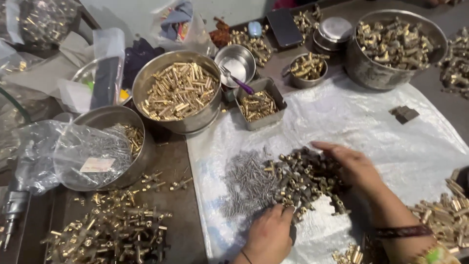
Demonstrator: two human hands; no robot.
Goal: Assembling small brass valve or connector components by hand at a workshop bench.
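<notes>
Covering dark table | white plastic sheet | steel bowls of brass parts

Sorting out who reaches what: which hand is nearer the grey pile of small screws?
Left. The left hand sits just below the screw pile; the right hand rests beyond the brass fittings.

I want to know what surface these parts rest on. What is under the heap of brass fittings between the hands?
A white plastic sheet lies under the brass fittings; what it covers is hidden.
</notes>
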